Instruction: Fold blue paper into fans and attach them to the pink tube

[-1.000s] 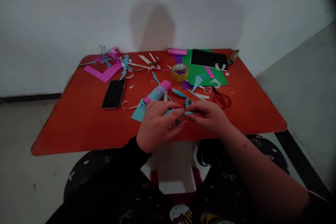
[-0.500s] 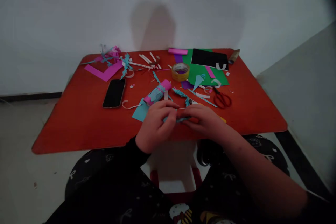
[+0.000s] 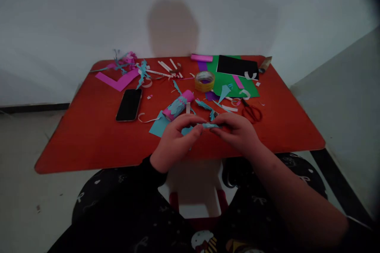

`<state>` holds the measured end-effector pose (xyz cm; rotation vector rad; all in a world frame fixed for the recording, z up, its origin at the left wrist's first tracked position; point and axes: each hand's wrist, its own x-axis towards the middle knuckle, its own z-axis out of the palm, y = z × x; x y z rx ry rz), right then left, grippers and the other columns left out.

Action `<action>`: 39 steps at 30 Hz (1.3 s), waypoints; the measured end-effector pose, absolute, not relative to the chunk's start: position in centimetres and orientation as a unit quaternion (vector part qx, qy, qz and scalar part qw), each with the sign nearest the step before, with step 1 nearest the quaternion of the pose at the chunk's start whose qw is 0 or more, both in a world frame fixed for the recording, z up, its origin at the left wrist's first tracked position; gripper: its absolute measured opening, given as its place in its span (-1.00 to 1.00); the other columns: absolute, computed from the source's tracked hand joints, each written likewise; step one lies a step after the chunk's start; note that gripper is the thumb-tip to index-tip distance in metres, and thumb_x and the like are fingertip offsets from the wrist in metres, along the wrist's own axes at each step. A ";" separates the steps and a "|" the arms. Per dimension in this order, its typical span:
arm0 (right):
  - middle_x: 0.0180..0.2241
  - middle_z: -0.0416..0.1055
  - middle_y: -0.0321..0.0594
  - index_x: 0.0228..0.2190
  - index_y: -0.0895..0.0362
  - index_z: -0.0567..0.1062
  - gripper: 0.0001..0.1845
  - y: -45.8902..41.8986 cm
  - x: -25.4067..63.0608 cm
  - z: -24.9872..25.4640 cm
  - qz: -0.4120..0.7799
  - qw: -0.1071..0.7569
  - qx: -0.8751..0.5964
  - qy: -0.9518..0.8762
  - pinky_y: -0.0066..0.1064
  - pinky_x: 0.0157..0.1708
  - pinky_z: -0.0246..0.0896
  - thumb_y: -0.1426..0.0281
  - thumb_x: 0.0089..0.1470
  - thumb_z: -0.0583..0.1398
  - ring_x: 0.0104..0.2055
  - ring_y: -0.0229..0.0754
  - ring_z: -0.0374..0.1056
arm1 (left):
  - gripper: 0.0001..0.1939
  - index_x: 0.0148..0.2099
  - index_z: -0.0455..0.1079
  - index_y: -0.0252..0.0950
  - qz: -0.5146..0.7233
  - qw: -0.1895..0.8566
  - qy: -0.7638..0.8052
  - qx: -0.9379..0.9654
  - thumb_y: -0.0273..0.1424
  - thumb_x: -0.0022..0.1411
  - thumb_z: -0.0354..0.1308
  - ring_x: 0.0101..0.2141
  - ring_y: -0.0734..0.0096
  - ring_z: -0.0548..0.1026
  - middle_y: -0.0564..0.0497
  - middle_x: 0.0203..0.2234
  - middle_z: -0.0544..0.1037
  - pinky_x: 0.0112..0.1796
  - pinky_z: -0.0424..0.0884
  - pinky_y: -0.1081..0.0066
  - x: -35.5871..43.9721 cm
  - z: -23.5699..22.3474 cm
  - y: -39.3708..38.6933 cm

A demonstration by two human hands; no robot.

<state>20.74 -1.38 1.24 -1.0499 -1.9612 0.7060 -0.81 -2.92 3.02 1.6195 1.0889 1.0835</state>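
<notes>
head view, looking down: left hand [image 3: 175, 142] and right hand [image 3: 237, 134] low over the near edge of a red surface [image 3: 74, 146], both grips clenched at the fingertips on a narrow teal paper strip [image 3: 210, 125], pinched from either end, just above the surface and between the two hands. just beyond the left hand, a teal paper sheet [image 3: 158, 124] flat on the surface and a paper-wrapped tube [image 3: 178, 105] in pink and teal, lying on its side. just beyond the right hand, frayed teal paper scraps [image 3: 204, 105], with red-handled scissors [image 3: 251, 113] farther right. farther off, a black phone [image 3: 129, 104], a roll of tape [image 3: 204, 81], a black sheet [image 3: 237, 67] on a green card [image 3: 228, 81], and an angled pink strip [image 3: 117, 81].
</notes>
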 end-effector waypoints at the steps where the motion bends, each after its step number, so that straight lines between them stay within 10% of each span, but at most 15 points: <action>1: -0.35 0.57 -0.23 -0.31 0.06 0.58 -0.92 -1.4 20.7 1.3 0.282 0.392 -0.417 -0.770 -0.36 -0.32 0.33 0.31 0.17 0.30 -0.34 -0.18 0.44 | -0.84 -0.11 0.57 -0.20 0.439 0.429 0.434 0.660 -0.32 0.34 0.19 -0.12 0.26 0.58 -0.07 -0.17 0.65 -0.04 0.54 0.20 -0.8 3.0 -2.9; 13: -0.43 0.52 -0.23 -0.38 0.09 0.58 -0.67 -1.7 20.4 1.2 0.444 0.425 -0.458 -0.642 -0.36 -0.41 0.34 0.07 0.07 0.37 -0.42 -0.19 0.41 | -0.56 0.24 0.44 -0.13 0.373 0.182 0.400 0.817 -0.34 0.34 0.17 0.10 0.10 0.48 -0.13 0.15 0.51 0.16 0.35 0.04 -1.9 3.2 -3.5; 23: -0.43 0.52 -0.26 -0.39 0.09 0.57 -0.64 -1.7 20.2 1.4 0.500 0.464 -0.435 -0.587 -0.37 -0.40 0.39 0.07 -0.01 0.43 -0.41 -0.22 0.44 | -0.30 0.49 0.02 -0.06 0.425 0.303 0.371 0.768 -0.16 0.40 0.11 0.21 0.07 0.37 -0.17 0.36 0.27 0.22 0.31 0.06 -1.2 2.7 -4.2; 29: -0.42 0.55 -0.27 -0.37 0.07 0.59 -0.69 -1.8 19.9 1.2 0.518 0.498 -0.431 -0.546 -0.35 -0.35 0.45 0.13 -0.04 0.46 -0.39 -0.21 0.49 | -0.65 0.11 0.45 -0.19 0.473 0.302 0.421 0.712 -0.29 0.29 0.29 -0.12 0.30 0.51 -0.08 -0.06 0.57 -0.01 0.45 0.23 -0.8 2.5 -3.6; 39: -0.42 0.57 -0.29 -0.36 0.05 0.60 -0.74 -1.9 19.5 1.2 0.535 0.514 -0.410 -0.530 -0.37 -0.34 0.46 0.20 -0.03 0.47 -0.39 -0.22 0.51 | -0.82 -0.09 0.47 -0.23 0.488 0.282 0.457 0.688 -0.39 0.26 0.32 -0.20 0.38 0.53 0.02 -0.23 0.59 -0.10 0.46 0.34 -0.3 3.0 -3.8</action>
